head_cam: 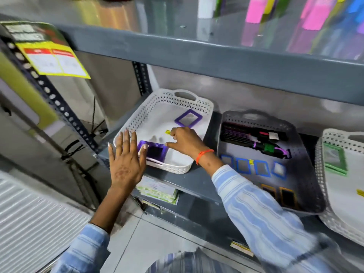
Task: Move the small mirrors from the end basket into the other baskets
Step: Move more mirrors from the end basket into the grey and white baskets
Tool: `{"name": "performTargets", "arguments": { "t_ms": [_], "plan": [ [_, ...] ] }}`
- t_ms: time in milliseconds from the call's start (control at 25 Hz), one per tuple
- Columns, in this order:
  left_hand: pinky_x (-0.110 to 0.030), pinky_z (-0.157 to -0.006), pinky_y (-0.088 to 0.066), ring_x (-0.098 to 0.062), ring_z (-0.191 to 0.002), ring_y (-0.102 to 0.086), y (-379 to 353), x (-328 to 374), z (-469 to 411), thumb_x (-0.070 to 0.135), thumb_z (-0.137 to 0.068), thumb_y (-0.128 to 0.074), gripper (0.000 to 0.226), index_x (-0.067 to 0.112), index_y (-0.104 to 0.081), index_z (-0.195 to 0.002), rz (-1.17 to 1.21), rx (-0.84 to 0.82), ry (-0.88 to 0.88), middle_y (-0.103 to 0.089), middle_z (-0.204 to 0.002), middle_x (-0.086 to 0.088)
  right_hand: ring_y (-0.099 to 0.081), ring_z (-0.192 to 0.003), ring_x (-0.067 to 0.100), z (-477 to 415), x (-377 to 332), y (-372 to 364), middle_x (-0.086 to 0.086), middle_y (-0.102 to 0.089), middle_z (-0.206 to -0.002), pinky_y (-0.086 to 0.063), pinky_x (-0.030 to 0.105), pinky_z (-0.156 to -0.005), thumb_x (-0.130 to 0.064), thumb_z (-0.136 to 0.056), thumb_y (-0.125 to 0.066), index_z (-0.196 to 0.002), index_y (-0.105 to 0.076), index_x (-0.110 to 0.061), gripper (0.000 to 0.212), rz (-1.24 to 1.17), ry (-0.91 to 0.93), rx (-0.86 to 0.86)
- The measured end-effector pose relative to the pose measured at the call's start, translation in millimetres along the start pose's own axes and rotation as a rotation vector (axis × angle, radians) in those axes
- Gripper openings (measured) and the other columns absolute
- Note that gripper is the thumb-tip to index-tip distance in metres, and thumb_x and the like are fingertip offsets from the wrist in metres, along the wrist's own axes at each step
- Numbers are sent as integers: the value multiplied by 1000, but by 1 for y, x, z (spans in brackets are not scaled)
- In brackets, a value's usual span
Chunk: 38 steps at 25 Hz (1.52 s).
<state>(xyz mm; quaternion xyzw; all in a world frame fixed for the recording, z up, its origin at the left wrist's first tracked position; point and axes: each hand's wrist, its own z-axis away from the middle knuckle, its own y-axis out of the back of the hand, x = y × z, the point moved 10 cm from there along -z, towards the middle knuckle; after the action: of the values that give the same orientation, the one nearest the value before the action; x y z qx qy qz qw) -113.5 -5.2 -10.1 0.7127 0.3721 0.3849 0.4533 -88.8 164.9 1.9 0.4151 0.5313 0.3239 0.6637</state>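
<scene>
Two purple mirrors lie flat in the white basket [141, 113] at the shelf's [197, 182] left end. One mirror [188, 118] sits toward 1 o'clock in the basket, its long axis running from 7 to 1 o'clock. A purple stack [154, 151] lies at the basket's 7 o'clock corner, partly covered by fingertips; how many it holds is unclear.

Right hand [186, 141] reaches into the basket's middle, its grip curled together with the thumb tip touching the stack's right edge; whether it pinches anything is hidden. Left hand [126, 160] is spread flat, its grip apart, over the basket's near-left rim.

At 3 o'clock the grey basket [309, 172] holds blue mirrors [243, 165], combs and dark frames half hidden by the sleeve [256, 211]. A third basket [323, 174] is cut off at the right edge. Most of the white basket's floor is bare.
</scene>
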Motion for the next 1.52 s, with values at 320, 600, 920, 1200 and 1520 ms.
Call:
{"name": "performTargets", "arguments": {
  "t_ms": [320,600,920,1200,1520],
  "plan": [
    [-47,-117,10,-10,-143,10,-20,-18,2,59,-87,2,70,24,3,-147,65,-125,64,2,-159,3,-52,-118,38,-26,-33,-67,24,-54,-125,-45,40,-100,-20,-84,-62,-118,-54,2,41,120,101,-215],
    [-45,-116,11,-9,-143,9,-20,-11,0,56,-89,-1,68,21,1,-147,104,-138,18,0,-159,1,-53,-116,35,-9,-13,-32,19,-58,-121,-48,38,-94,-34,-71,-77,-109,-59,-1,54,160,41,-85],
    [-43,-116,5,-15,-145,-4,-2,104,-9,53,-89,-8,69,16,-7,-147,232,-51,-190,-6,-159,-5,-55,-115,35,61,76,81,19,-56,-124,-46,38,-98,-40,-70,-75,-124,-53,-3,69,203,-257,269],
    [-49,-116,-7,-22,-145,-13,-38,254,30,52,-88,-12,71,11,-18,-147,280,-155,-509,-14,-157,-12,-61,-106,36,177,182,126,22,-64,-114,-49,40,-90,-41,-68,-76,-120,-60,-9,63,167,-585,487],
    [-43,-117,-5,-24,-145,-7,-64,284,56,57,-85,-8,77,9,-15,-146,249,-250,-620,-7,-157,-13,-53,-118,39,312,298,129,22,-65,-121,-42,43,-99,-37,-82,-66,-127,-55,-11,53,118,-1083,424]
  ]
}}
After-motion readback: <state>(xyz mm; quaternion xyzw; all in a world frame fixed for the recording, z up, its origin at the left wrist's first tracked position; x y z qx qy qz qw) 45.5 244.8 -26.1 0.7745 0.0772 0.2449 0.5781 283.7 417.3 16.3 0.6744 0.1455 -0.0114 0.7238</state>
